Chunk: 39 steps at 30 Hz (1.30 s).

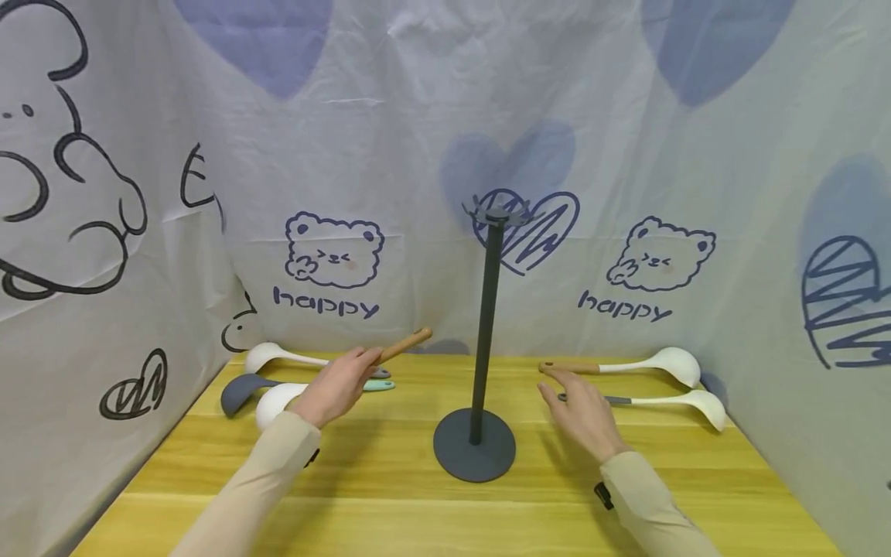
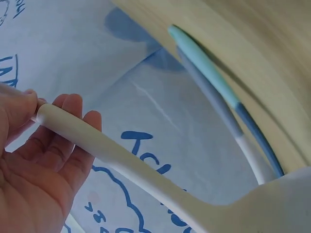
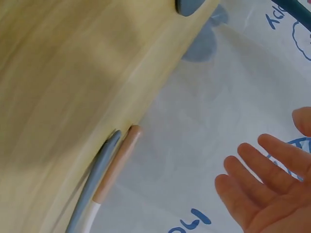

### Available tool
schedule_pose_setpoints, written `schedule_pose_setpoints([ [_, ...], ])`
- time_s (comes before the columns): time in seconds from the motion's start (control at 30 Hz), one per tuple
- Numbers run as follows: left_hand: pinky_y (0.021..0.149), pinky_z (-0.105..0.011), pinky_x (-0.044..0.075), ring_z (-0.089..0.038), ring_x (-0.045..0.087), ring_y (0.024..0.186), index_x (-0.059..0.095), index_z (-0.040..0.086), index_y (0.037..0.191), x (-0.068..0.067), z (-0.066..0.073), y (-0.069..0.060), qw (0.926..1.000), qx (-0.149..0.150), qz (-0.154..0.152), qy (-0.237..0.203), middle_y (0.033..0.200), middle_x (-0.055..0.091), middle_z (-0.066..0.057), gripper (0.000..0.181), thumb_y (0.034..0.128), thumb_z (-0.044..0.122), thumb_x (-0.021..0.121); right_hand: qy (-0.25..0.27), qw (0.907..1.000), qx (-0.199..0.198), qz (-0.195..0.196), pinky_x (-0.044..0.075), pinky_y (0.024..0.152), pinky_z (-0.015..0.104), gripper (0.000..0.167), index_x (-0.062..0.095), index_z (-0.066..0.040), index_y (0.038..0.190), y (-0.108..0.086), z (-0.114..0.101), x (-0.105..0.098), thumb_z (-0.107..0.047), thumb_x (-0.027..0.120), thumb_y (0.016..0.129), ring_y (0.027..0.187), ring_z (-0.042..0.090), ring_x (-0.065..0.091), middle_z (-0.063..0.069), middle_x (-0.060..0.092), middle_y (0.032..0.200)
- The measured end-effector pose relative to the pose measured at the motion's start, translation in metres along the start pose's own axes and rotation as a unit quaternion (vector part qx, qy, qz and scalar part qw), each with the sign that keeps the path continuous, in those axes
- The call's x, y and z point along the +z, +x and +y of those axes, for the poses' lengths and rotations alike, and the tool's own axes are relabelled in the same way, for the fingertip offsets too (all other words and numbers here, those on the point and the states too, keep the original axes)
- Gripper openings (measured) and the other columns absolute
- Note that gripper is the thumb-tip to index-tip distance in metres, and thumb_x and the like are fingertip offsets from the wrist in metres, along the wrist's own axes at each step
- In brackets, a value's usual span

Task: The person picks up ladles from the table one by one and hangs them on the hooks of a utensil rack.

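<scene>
My left hand (image 1: pixel 341 387) grips the wooden handle (image 1: pixel 406 346) of a white ladle, whose bowl (image 1: pixel 274 404) hangs at the lower left. In the left wrist view, the ladle's pale shaft (image 2: pixel 146 177) runs from the fingers toward the lower right. My right hand (image 1: pixel 583 410) has its fingers extended and holds nothing. It is nearest to two white ladles on the right, one with a wooden handle (image 1: pixel 571 367) and one with a grey handle (image 1: pixel 618 400). The right wrist view shows both handles apart from the hand.
A dark stand (image 1: pixel 487 325) with a ring of hooks (image 1: pixel 497 213) and a round base (image 1: pixel 452 452) rises between the hands. At left lie a white ladle (image 1: pixel 263 356) with a grey handle and a blue-grey ladle (image 1: pixel 240 393) with a mint handle. A printed cloth (image 1: pixel 418 155) encloses the table.
</scene>
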<state>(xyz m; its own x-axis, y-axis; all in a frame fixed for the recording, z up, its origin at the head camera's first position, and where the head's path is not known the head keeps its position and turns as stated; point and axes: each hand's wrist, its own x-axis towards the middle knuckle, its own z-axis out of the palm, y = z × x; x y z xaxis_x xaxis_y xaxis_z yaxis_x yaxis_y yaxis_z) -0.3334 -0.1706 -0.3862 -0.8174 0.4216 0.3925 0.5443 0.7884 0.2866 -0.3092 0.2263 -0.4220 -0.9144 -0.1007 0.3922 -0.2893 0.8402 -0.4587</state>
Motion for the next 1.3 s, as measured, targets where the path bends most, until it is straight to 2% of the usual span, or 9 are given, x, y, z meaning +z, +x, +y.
schedule_pose_setpoints([
  [0.27, 0.061, -0.031, 0.049, -0.015, 0.053, 0.07, 0.058, 0.013, 0.12, -0.005, 0.005, 0.008, 0.9989, 0.01, 0.044, -0.01, 0.088, 0.061, -0.005, 0.019, 0.1012, 0.011, 0.053, 0.017, 0.9978, -0.021, 0.06, 0.048, 0.098, 0.056, 0.037, 0.065, -0.008, 0.127, 0.007, -0.011, -0.008, -0.032, 0.056, 0.1, 0.114, 0.037, 0.063, 0.013, 0.069, 0.121],
  [0.53, 0.056, -0.028, 0.045, -0.016, 0.049, 0.065, 0.054, 0.014, 0.125, -0.012, 0.014, 0.014, 0.9963, 0.025, 0.079, -0.024, 0.082, 0.055, -0.003, 0.024, 0.1017, 0.01, 0.052, 0.046, 0.9955, -0.025, 0.079, 0.049, 0.098, 0.054, 0.041, 0.063, -0.007, 0.129, 0.015, -0.021, -0.022, -0.036, 0.052, 0.102, 0.107, 0.034, 0.068, 0.013, 0.072, 0.115],
  [0.6, 0.056, -0.028, 0.046, -0.016, 0.048, 0.065, 0.054, 0.014, 0.123, -0.015, 0.017, 0.018, 0.9947, 0.036, 0.092, -0.032, 0.082, 0.055, -0.003, 0.022, 0.1014, 0.009, 0.052, 0.056, 0.9946, -0.027, 0.083, 0.054, 0.089, 0.051, 0.043, 0.063, -0.008, 0.13, 0.016, -0.024, -0.025, -0.038, 0.049, 0.102, 0.09, 0.027, 0.073, 0.011, 0.075, 0.106],
  [0.7, 0.057, -0.028, 0.047, -0.017, 0.049, 0.066, 0.055, 0.013, 0.121, -0.018, 0.021, 0.022, 0.9925, 0.048, 0.103, -0.046, 0.083, 0.056, -0.004, 0.021, 0.1011, 0.008, 0.051, 0.077, 0.9928, -0.029, 0.088, 0.058, 0.06, 0.042, 0.043, 0.062, -0.009, 0.131, 0.019, -0.029, -0.03, -0.039, 0.049, 0.103, 0.057, 0.014, 0.07, 0.011, 0.076, 0.095],
  [0.8, 0.059, -0.028, 0.049, -0.016, 0.051, 0.068, 0.055, 0.012, 0.125, -0.022, 0.024, 0.024, 0.9909, 0.052, 0.111, -0.055, 0.085, 0.059, -0.006, 0.025, 0.1008, 0.007, 0.052, 0.083, 0.9911, -0.04, 0.097, 0.053, 0.05, 0.037, 0.042, 0.062, -0.01, 0.131, 0.024, -0.035, -0.037, -0.039, 0.049, 0.103, 0.048, 0.008, 0.066, 0.015, 0.074, 0.106],
  [0.9, 0.059, -0.028, 0.05, -0.015, 0.051, 0.068, 0.055, 0.01, 0.128, -0.025, 0.026, 0.026, 0.9889, 0.056, 0.122, -0.064, 0.086, 0.06, -0.007, 0.028, 0.1003, 0.006, 0.052, 0.071, 0.989, -0.06, 0.115, 0.058, 0.073, 0.043, 0.04, 0.063, -0.01, 0.13, 0.029, -0.04, -0.044, -0.036, 0.051, 0.102, 0.065, 0.015, 0.073, 0.016, 0.069, 0.121],
  [1.0, 0.059, -0.03, 0.05, -0.016, 0.051, 0.069, 0.056, 0.01, 0.126, -0.027, 0.028, 0.028, 0.9861, 0.062, 0.137, -0.071, 0.086, 0.06, -0.007, 0.027, 0.0998, 0.004, 0.053, 0.064, 0.9872, -0.074, 0.126, 0.053, 0.093, 0.051, 0.04, 0.064, -0.008, 0.128, 0.033, -0.045, -0.049, -0.035, 0.051, 0.102, 0.093, 0.027, 0.073, 0.016, 0.066, 0.127],
  [1.13, 0.061, -0.031, 0.049, -0.017, 0.051, 0.07, 0.057, 0.008, 0.125, -0.03, 0.031, 0.03, 0.9825, 0.069, 0.153, -0.08, 0.087, 0.061, -0.009, 0.026, 0.0995, 0.004, 0.053, 0.063, 0.984, -0.093, 0.139, 0.05, 0.098, 0.052, 0.038, 0.065, -0.006, 0.126, 0.037, -0.051, -0.055, -0.033, 0.053, 0.102, 0.113, 0.035, 0.064, 0.015, 0.067, 0.125],
  [1.3, 0.059, -0.03, 0.047, -0.017, 0.049, 0.069, 0.056, 0.008, 0.129, -0.033, 0.036, 0.034, 0.9804, 0.063, 0.159, -0.099, 0.088, 0.061, -0.01, 0.029, 0.1004, 0.005, 0.052, 0.066, 0.9751, -0.13, 0.166, 0.051, 0.097, 0.05, 0.033, 0.067, -0.005, 0.123, 0.044, -0.061, -0.061, -0.026, 0.056, 0.1, 0.114, 0.034, 0.064, 0.015, 0.068, 0.122],
])
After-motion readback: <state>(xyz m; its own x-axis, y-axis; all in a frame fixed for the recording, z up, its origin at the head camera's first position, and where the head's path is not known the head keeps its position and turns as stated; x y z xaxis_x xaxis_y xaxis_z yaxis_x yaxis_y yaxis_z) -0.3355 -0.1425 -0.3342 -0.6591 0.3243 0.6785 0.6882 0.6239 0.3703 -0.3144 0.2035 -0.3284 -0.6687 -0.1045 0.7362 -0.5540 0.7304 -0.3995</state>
